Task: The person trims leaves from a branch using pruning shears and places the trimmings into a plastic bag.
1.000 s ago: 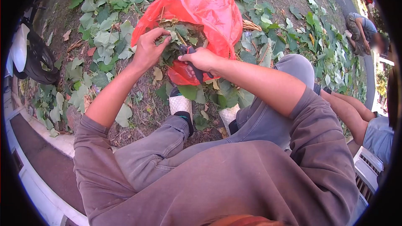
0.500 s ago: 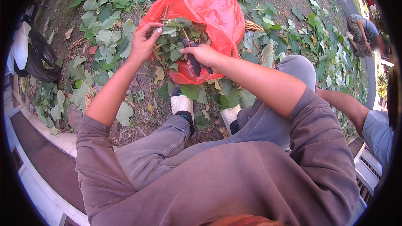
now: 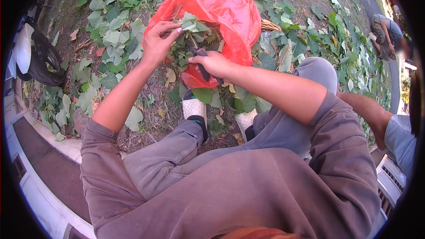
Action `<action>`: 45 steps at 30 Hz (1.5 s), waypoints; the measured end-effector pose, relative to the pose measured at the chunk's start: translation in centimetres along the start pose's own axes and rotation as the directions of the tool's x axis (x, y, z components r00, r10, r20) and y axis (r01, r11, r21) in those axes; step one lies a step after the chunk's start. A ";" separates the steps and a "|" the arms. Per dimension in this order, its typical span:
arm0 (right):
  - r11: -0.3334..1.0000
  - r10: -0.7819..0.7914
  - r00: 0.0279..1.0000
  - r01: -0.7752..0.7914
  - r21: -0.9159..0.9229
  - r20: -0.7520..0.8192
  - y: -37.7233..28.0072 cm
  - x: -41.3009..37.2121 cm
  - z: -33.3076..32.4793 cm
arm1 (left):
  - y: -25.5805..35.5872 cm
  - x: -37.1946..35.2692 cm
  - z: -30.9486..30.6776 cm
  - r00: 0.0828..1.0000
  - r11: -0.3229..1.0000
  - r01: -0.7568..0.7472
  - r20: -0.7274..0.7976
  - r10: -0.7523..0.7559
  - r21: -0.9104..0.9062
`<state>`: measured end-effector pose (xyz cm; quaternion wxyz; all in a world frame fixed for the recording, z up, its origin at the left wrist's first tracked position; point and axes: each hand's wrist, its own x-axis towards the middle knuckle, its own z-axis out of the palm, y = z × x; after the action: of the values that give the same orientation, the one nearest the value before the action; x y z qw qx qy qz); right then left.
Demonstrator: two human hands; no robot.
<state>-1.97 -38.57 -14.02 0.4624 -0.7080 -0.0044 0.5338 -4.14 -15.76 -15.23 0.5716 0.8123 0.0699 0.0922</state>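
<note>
At the left of the red plastic bag [image 3: 237, 11], my left hand [image 3: 160, 42] pinches a leafy stem [image 3: 194, 23] over the bag's mouth. Its thumb and fingertips are close together. My right hand [image 3: 214, 64] is wrapped round the dark handles of pruning shears [image 3: 201, 62]. The blades point up and left, among the leaves just below the stem. Whether they touch it I cannot make out. Cut leaves and thin twigs fill the opening of the bag, which stands on the ground before my feet.
Large green leaves [image 3: 116, 40] lie scattered around the bag. A bundle of dry sticks [image 3: 270, 25] is at its right. Another person [image 3: 385, 33] bends down at far right, and a nearer person's arm [image 3: 365, 110] reaches in. A black wheel [image 3: 46, 62] is at left.
My left hand has shifted slightly right, and the leaf at its fingertips now stands higher. The shears have moved a little left, their blades now among the leaves.
</note>
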 end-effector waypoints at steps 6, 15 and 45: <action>0.998 -0.030 1.000 0.029 -0.059 -0.006 0.6 1.0 -0.4 | 1.2 0.1 -0.5 0.992 0.992 0.128 0.011 -0.128 -0.007; 0.991 -0.040 0.997 0.032 -0.130 -0.063 -0.7 0.7 -1.6 | 1.9 -0.6 -0.6 0.947 0.943 -0.251 0.259 0.192 0.217; 0.991 0.026 0.999 -0.022 0.130 -0.028 -0.2 1.7 -2.1 | -2.1 -0.3 -3.2 0.978 0.969 -0.103 0.200 0.058 0.223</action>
<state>0.44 -38.91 -15.13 0.5012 -0.6843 0.0457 0.5277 -5.20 -12.23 -16.17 0.4724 0.8809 -0.0085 0.0279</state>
